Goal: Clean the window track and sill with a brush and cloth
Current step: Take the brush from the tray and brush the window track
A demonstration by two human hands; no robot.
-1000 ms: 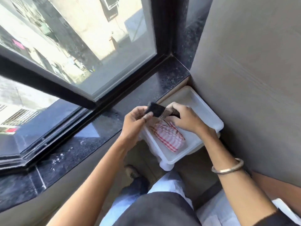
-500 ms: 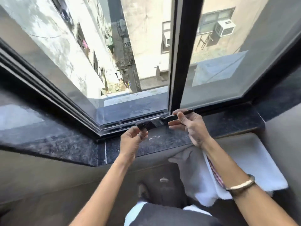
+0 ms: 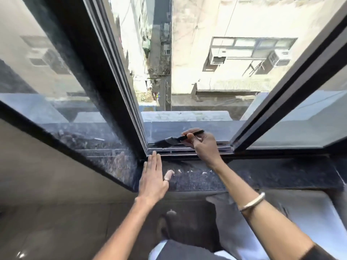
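A black flat brush lies level over the window track, bristles pointing left. My right hand is shut on its thin black handle. My left hand rests flat, fingers together, on the dark speckled stone sill, fingertips at the track's left corner. The window stands open above the track between two dark frames. The cloth is not in sight.
A dusty glass pane in a dark frame runs to the left, another pane to the right. A white tray sits low at the right below the sill. White specks dot the sill near my left thumb. Beyond the track is an open drop.
I turned from the white tray to the open window. My left hand let go of the brush and went flat on the sill. My right hand carried the brush over the track.
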